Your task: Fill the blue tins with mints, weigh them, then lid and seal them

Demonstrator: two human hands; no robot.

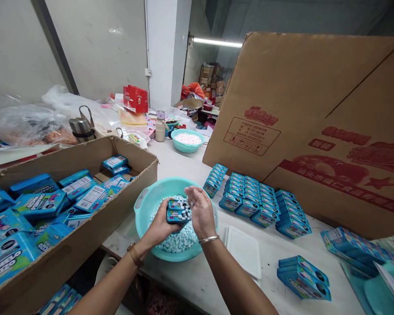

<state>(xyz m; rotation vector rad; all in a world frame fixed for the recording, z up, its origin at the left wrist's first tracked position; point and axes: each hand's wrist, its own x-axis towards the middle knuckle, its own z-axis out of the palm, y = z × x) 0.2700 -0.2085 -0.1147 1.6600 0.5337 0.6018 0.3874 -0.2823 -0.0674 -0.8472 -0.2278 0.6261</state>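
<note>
My left hand [160, 225] is wrapped around two small blue candy boxes [174, 215], held side by side above a turquoise basin [142, 225]. White and pale blue candies [184, 214] show at the right ends of the boxes. Close against that side, my right hand [202, 212] is cupped with its fingers together and curled, a few candies at its palm edge. How many candies it holds is hidden. Below both hands, many loose pale candies [180, 242] lie in the basin.
At left stands a cardboard carton [85, 232] of blue boxes. Rows of blue boxes [249, 197] stand at right before a large cardboard sheet [302, 109]. A white lid [243, 251] lies beside the basin. Farther back are a second candy bowl [187, 148] and a bottle [160, 127].
</note>
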